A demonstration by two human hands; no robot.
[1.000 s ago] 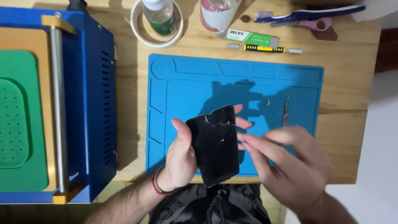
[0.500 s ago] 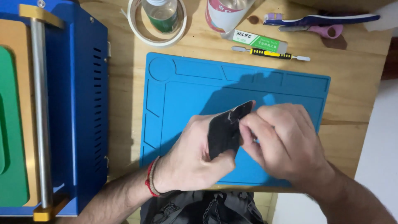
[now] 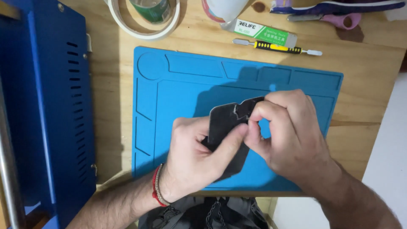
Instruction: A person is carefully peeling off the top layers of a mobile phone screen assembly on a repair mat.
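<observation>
My left hand grips a flat black phone panel above the blue work mat, thumb pressed across its face. My right hand pinches the panel's upper right edge with its fingertips, next to a notch with a pale, chipped-looking rim. Both hands hide most of the panel's lower half. A red and beige bracelet circles my left wrist.
A blue metal machine fills the left side. At the table's back lie a roll of white tape around a bottle, a green and white box, a yellow-handled pry tool and pink-handled scissors. The wooden table's edge is at right.
The panel, held open and flat in my left hand a second ago, is now clasped by both hands. My right hand has closed onto its upper edge. The view has moved closer.
</observation>
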